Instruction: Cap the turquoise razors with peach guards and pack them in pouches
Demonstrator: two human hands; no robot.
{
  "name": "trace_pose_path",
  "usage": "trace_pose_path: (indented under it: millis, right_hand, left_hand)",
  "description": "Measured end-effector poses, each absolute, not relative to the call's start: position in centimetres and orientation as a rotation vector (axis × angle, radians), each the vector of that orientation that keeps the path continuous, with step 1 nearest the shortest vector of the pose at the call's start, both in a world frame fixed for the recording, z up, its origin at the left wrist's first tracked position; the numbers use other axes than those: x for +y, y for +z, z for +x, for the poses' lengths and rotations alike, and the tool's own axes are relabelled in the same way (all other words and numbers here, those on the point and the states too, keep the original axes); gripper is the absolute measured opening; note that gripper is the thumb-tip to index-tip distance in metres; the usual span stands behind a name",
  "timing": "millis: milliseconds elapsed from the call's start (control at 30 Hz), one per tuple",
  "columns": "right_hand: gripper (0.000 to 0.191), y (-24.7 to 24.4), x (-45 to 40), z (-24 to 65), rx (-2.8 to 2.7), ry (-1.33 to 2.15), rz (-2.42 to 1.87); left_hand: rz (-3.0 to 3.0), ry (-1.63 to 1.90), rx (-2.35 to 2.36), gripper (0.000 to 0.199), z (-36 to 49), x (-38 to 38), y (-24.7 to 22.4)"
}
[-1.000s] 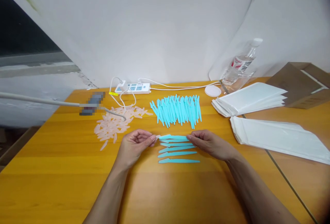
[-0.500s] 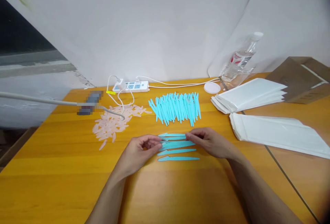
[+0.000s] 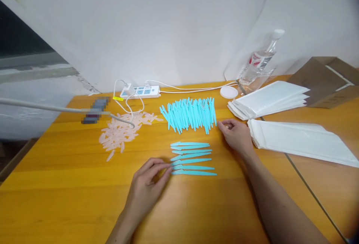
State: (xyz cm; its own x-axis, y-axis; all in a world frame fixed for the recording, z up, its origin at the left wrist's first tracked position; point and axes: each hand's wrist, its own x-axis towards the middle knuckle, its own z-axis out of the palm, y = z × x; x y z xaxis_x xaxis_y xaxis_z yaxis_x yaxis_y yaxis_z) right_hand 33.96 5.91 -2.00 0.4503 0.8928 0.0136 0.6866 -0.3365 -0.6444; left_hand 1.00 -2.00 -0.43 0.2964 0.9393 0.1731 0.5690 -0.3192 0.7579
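Observation:
Several slim turquoise sticks (image 3: 193,161) lie roughly parallel in a column on the wooden table. My left hand (image 3: 153,180) is at their left ends, thumb and fingertips closed at the tips of the lower sticks; whether it grips one is hard to tell. Beyond the column, a dense pile of the same turquoise sticks (image 3: 189,116) is spread out. My right hand (image 3: 235,133) is beside the pile's lower right corner, thumb and forefinger close together, with nothing clearly visible between them. A heap of small pale pink pieces (image 3: 119,133) lies to the left.
White flat packets (image 3: 294,139) lie at the right, more packets (image 3: 272,100) behind them. Further back are a cardboard box (image 3: 322,83), a clear bottle (image 3: 259,60) and a round white lid (image 3: 229,92). A power strip (image 3: 144,92) with cables is by the wall.
My left hand has moved down along the stick ends. My right hand has left the column and moved up and right toward the pile. The column's sticks are now more evenly spaced.

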Motion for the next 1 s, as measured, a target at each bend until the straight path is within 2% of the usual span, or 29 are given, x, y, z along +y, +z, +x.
trace_pose_path:
  millis: [200, 367, 500, 567, 767, 867, 1000]
  right_hand:
    - [0.047, -2.2, 8.8, 34.3, -1.383, 0.466, -2.234]
    - [0.039, -1.9, 12.1, 34.4, -1.328, 0.513, -2.245]
    - [0.022, -2.2, 13.5, 34.7, -1.287, 0.62, -2.193]
    - [0.017, -2.4, 13.8, 34.9, -1.25, 0.723, -2.138]
    - [0.018, -1.4, 12.5, 35.2, -1.083, 0.861, -1.902]
    - [0.016, -0.4, 10.8, 35.1, -1.036, 0.918, -1.732]
    - [0.024, 0.2, 8.1, 34.7, -0.847, 1.25, -1.394]
  left_hand:
    - [1.954, 0.89, 1.568, 0.015, -3.3, -0.1, 0.6]
    - [1.925, 0.854, 1.609, 0.021, -4.7, 0.7, 0.9]
    - [1.918, 0.812, 1.631, 0.024, -5.1, 1.0, 0.9]
    - [1.906, 0.809, 1.66, 0.026, -5.6, 1.3, 1.1]
    - [1.812, 0.812, 1.913, 0.035, -9.9, 2.6, 2.0]
    - [1.863, 0.65, 2.098, 0.037, -12.4, 2.8, 1.8]
    - [1.994, 0.442, 2.191, 0.036, -13.4, 3.1, 1.3]
